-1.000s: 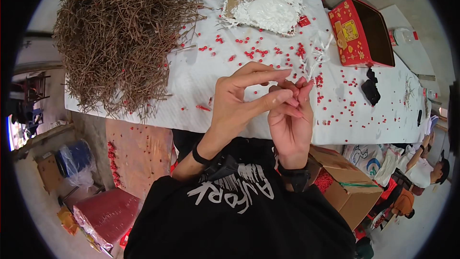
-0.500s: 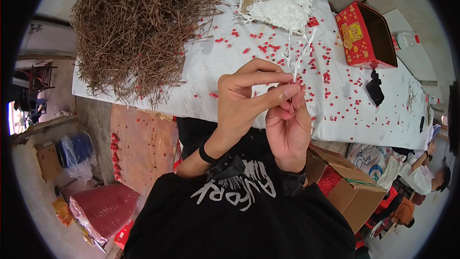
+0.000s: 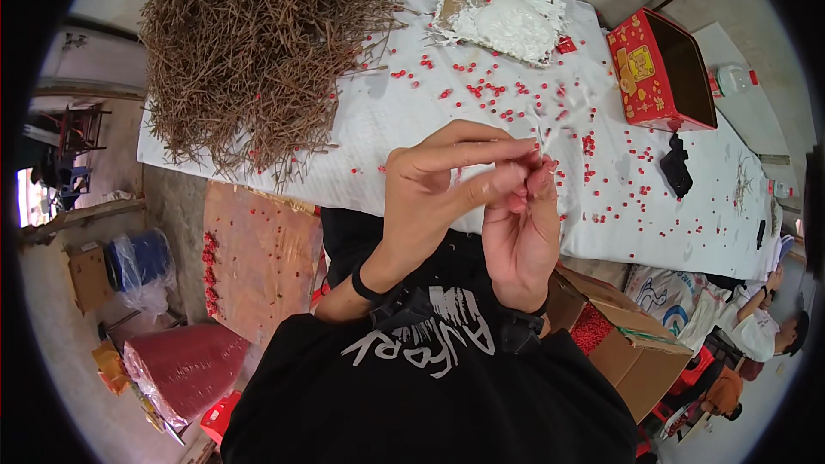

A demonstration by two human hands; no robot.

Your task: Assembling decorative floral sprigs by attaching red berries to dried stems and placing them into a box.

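Both hands are raised together above the near edge of the counter point(image 3: 361, 133), over its white cover. The left hand point(image 3: 430, 198) and right hand point(image 3: 516, 232) meet at the fingertips.

Thing in hand: a thin whitish stick point(image 3: 543, 139), poking up past the fingertips. It is blurred; I cannot tell whether anything sits on its tip.

Handling, as a judgement: very light, slender, fairly stiff, but likely to snap if bent. Too thin for a palm grip, so take it by a fingertip pinch low on the shaft, leaving the upper end free.

Fingers: left thumb and forefinger are closed together, pinching at the stick's base. Right fingers are bunched, tips pressed against the left ones; what they clamp is hidden.

Pose: left wrist is bent, palm turned inward, forearm rising from the lower edge, with a dark band at the wrist. The right hand is upright, its back toward the camera, close to the chest.

Around: small red beads point(image 3: 481, 86) lie scattered across the cover. A heap of brown twigs point(image 3: 258, 43) sits at the far left corner, a board with white paste point(image 3: 507, 13) at the far edge, and a red box point(image 3: 657, 69) toward the right.
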